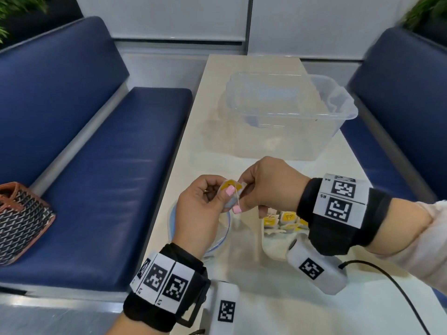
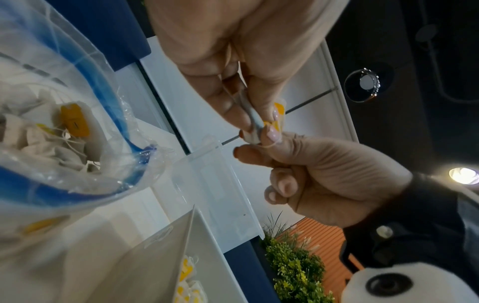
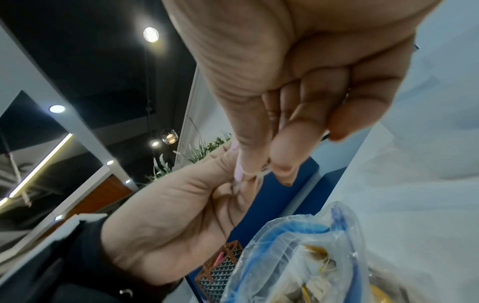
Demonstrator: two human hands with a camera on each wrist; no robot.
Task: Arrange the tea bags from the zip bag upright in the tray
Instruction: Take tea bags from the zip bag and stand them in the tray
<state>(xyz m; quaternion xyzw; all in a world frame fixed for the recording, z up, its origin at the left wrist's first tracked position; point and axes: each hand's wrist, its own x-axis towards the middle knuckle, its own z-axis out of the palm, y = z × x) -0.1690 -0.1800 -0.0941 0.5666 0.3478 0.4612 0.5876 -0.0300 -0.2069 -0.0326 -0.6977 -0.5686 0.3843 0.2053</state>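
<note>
Both hands hold one tea bag (image 1: 231,188) with a yellow tag above the table's near end. My left hand (image 1: 225,195) pinches it between thumb and fingers, and my right hand (image 1: 242,198) pinches its other side, with the string across the thumbs. In the left wrist view the tea bag (image 2: 253,117) shows edge-on between the fingertips (image 2: 269,131). The open zip bag (image 1: 221,234) lies under my left hand, and more tea bags (image 2: 75,121) sit inside it. The white tray (image 1: 273,247) is under my right wrist, with several tea bags (image 1: 287,220) standing in it.
A large clear plastic tub (image 1: 290,112) stands on the table behind the hands. Blue benches (image 1: 108,165) run along both sides. A patterned handbag (image 1: 21,221) lies on the left bench. A black cable (image 1: 399,291) crosses the near right of the table.
</note>
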